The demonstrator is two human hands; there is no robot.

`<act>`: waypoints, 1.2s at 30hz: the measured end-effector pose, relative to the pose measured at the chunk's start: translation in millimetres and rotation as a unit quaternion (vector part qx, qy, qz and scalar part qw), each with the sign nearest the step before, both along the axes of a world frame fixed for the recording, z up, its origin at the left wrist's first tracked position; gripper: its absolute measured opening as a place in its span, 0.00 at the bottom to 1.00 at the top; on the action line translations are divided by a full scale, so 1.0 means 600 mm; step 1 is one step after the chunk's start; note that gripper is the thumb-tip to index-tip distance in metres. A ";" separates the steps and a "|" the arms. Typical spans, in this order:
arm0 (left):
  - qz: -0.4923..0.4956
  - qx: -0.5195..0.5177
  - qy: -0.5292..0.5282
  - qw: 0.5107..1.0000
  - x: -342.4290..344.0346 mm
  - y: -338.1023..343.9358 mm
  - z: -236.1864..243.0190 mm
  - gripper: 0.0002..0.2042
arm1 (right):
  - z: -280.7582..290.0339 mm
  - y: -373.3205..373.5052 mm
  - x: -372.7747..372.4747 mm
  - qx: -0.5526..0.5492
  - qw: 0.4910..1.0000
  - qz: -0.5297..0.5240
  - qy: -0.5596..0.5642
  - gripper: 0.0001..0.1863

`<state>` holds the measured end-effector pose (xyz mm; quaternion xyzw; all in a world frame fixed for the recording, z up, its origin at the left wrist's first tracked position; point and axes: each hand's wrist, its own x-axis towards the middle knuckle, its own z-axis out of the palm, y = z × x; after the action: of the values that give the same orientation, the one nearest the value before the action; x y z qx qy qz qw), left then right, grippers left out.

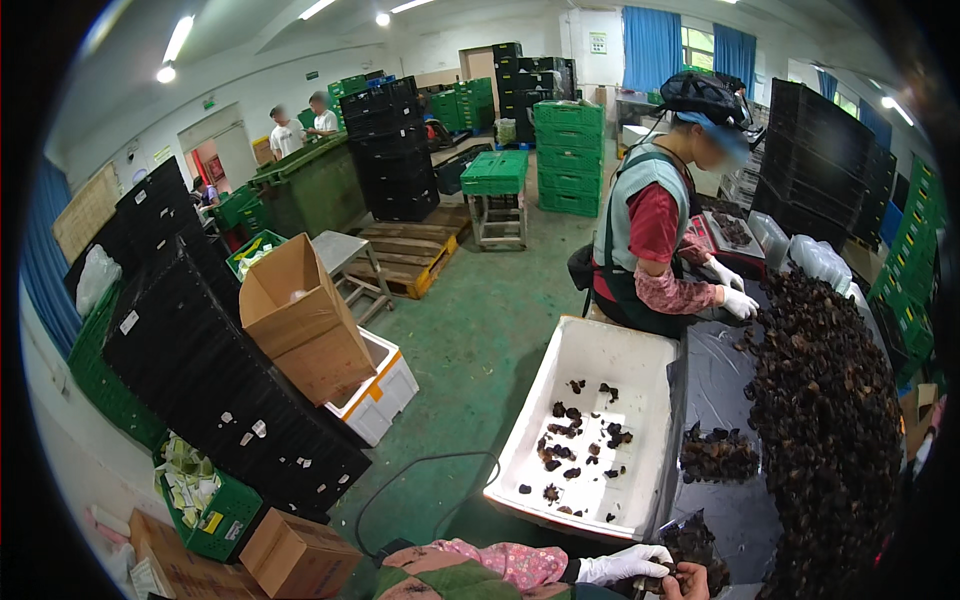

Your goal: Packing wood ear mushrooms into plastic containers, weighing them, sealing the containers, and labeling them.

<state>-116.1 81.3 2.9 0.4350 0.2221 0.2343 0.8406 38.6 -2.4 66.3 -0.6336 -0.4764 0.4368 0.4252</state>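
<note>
At the bottom, my left hand (625, 565) in a white glove and my bare right hand (685, 582) both have their fingers closed on a dark, crinkled fungus piece (652, 585). Just above them lies a small dark pile (690, 535) on the grey table surface (715, 390). A larger heap of the fungus (815, 420) covers the table's right side, and a smaller cluster (720, 455) sits left of it. Left of the table, a white foam bin (535, 420) holds several scattered pieces.
A co-worker (650, 230) in white gloves works at the table's far end beside a scale (728, 250). At left stand black crates (200, 360), a cardboard box (300, 330) and green crates (205, 520). A cable (420, 465) crosses the floor. Two people (285, 135) stand at the back.
</note>
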 end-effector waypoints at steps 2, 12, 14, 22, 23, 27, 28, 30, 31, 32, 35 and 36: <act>-0.016 -0.013 -0.011 1.000 -0.002 -0.001 0.001 0.11 | -0.006 -0.002 0.006 -0.008 1.000 -0.004 0.000 0.15; -0.039 0.019 -0.084 0.995 0.004 0.007 -0.015 0.12 | 0.038 0.005 -0.002 -0.047 0.997 0.043 -0.053 0.16; -0.049 0.012 -0.076 0.996 0.002 0.007 0.005 0.13 | 0.033 0.004 0.002 -0.044 0.997 0.037 -0.055 0.16; -0.024 -0.014 -0.043 0.999 -0.002 -0.002 0.046 0.12 | 0.007 -0.003 0.023 0.018 0.995 0.006 -0.100 0.16; -0.024 -0.015 -0.043 0.999 0.000 -0.005 0.041 0.12 | 0.010 -0.007 0.023 0.006 0.995 0.010 -0.095 0.17; -0.046 -0.042 -0.067 0.996 -0.001 -0.011 0.048 0.10 | 0.015 -0.020 0.024 -0.020 0.997 -0.003 -0.069 0.18; -0.046 -0.049 -0.076 0.995 0.000 -0.014 0.054 0.10 | 0.010 -0.022 0.027 -0.021 0.997 -0.002 -0.071 0.18; -0.023 0.018 -0.040 0.999 0.005 -0.009 0.049 0.09 | 0.011 -0.023 0.020 0.011 0.995 -0.010 -0.094 0.16; -0.030 -0.005 -0.026 0.999 0.004 -0.008 0.050 0.08 | -0.008 -0.014 0.024 0.003 1.000 -0.024 -0.003 0.13; -0.005 0.059 -0.005 0.998 0.008 -0.006 0.039 0.07 | 0.011 -0.010 0.014 0.002 1.000 -0.012 0.005 0.14; 0.065 -0.029 0.031 0.997 -0.011 -0.002 0.074 0.10 | 0.086 0.001 -0.001 0.048 0.978 -0.015 -0.204 0.08; 0.091 -0.014 0.045 0.995 -0.013 0.003 0.076 0.11 | 0.079 -0.003 0.015 0.047 0.978 -0.031 -0.203 0.07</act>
<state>-124.0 83.0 48.7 0.4116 0.3017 0.2871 0.8106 47.4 -4.2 113.5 -0.7026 -0.5530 0.2629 0.3626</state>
